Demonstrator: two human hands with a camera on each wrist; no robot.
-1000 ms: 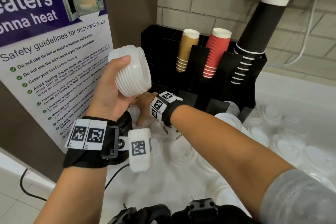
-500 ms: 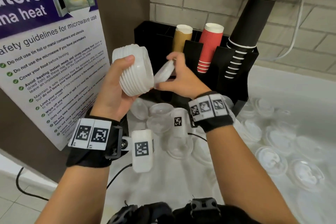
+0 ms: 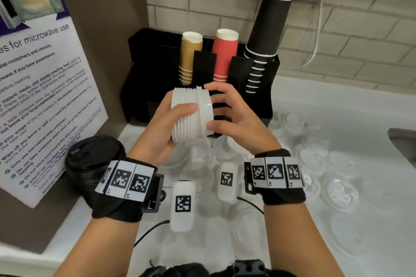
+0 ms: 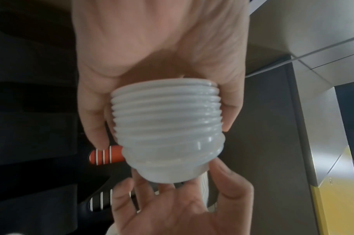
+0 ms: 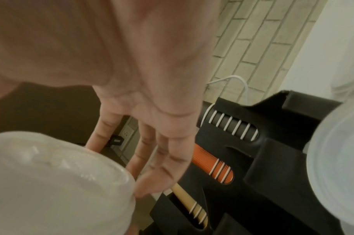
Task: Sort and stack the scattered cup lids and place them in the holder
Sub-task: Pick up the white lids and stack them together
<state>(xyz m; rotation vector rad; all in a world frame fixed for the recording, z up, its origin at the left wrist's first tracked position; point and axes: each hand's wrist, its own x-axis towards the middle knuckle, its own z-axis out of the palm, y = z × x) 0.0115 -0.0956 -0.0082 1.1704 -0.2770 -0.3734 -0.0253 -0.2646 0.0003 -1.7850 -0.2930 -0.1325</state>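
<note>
A person holds a stack of white cup lids (image 3: 191, 116) on its side in the air, just in front of a black cup holder (image 3: 144, 74) that stands against the brick wall (image 3: 225, 2). The left hand (image 3: 161, 128) grasps the stack from its left end, thumb lying across the top of the ribbed rims and fingers curled underneath. The right hand (image 3: 234, 117) meets the stack's right end: its thumb presses on the outermost lid and its fingers spread, nearly straight, behind that end. From the left wrist view, the stack (image 4: 168, 130) sits between the two hands, the right fingers (image 4: 123, 195) touching its end.

In the holder, behind the stack, stand three columns of paper cups, upside down: a tan column (image 3: 189, 58), to its right a red column (image 3: 225, 54), and furthest right a tall black column (image 3: 265, 36) leaning to the right. The holder's compartments left of the tan cups look dark; their contents cannot be made out.

Below and right of the stack, many loose clear and white lids (image 3: 337, 189) lie scattered over the white counter (image 3: 360, 114). Left of the stack and lower, a pile of black lids (image 3: 92, 159) rests on the counter beside a poster of microwave safety guidelines (image 3: 45, 101). A white cable (image 3: 317, 36) hangs down the wall right of the holder.
</note>
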